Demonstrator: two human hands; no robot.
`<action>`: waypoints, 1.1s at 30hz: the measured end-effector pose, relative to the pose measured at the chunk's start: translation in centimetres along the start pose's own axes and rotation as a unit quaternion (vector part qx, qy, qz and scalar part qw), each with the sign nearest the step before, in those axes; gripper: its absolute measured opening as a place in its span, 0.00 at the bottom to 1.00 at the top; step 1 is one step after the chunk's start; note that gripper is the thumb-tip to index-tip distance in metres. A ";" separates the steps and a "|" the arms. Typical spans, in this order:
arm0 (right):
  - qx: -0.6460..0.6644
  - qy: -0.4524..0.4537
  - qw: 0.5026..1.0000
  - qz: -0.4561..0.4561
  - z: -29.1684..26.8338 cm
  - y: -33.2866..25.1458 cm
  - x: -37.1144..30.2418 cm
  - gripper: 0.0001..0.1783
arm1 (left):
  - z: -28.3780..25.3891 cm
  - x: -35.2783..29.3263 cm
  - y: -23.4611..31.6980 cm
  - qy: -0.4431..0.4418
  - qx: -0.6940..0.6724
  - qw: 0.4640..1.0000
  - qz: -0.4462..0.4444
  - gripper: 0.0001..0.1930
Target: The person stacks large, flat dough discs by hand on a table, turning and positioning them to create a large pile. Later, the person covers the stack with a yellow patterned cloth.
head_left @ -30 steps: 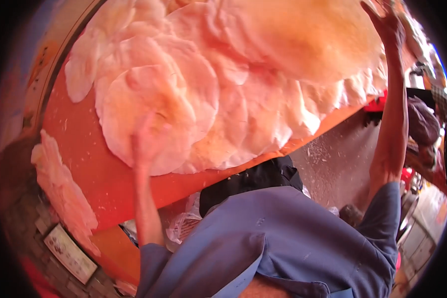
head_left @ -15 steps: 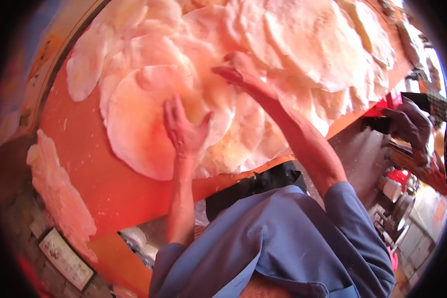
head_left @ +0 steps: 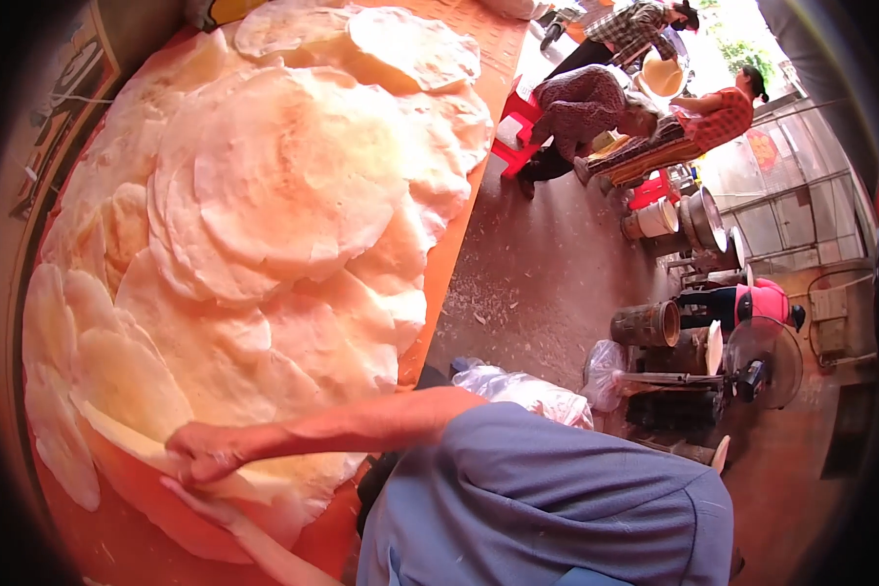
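Observation:
Thin, pale round flatbreads (head_left: 298, 186) lie overlapping in a broad heap on an orange table. At the near left end, one flatbread (head_left: 171, 518) has its far edge raised and bent. My right hand (head_left: 205, 453) is closed like a fist at that edge, its arm reaching across from the right. Just below, my left hand (head_left: 203, 504) lies against the same flatbread with its fingers stretched out. Part of the left palm and the thumb are hidden.
The orange table's (head_left: 467, 230) right edge slants past the heap. Beyond it are a person bending over (head_left: 596, 103), others sitting or standing, red stools (head_left: 518, 122), buckets (head_left: 645, 324), a standing fan (head_left: 752, 376) and plastic bags (head_left: 527, 386).
The view has swung right, bringing the room and other people into sight. My hands, apart over the flatbreads before, are now close together at one edge; the right has closed.

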State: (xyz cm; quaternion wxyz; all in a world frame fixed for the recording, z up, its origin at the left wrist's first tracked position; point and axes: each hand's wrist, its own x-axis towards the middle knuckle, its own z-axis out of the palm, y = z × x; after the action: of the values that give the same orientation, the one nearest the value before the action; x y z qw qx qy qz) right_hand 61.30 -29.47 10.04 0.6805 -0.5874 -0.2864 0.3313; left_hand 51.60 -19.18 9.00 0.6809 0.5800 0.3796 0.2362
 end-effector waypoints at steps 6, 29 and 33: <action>0.307 -0.056 0.940 0.142 -1.0 -1.3 -4.0 0.31 | -4.0 -2.3 -1.3 -0.116 -0.074 0.987 -0.077 0.35; 0.090 0.182 0.956 -0.211 -19.4 -12.8 -1.5 0.31 | 29.8 -5.2 18.0 -0.340 0.192 0.817 0.424 0.31; 0.125 0.281 0.945 -0.113 -33.2 -12.6 -7.2 0.31 | 35.8 -4.5 13.1 -0.358 0.250 0.799 0.414 0.28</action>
State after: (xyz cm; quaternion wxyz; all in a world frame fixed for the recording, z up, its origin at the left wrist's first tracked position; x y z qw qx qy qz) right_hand 84.18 -56.51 17.67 0.8344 -0.5306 -0.1040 0.1070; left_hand 78.73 -41.67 24.17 0.4370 0.8753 -0.1216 0.1675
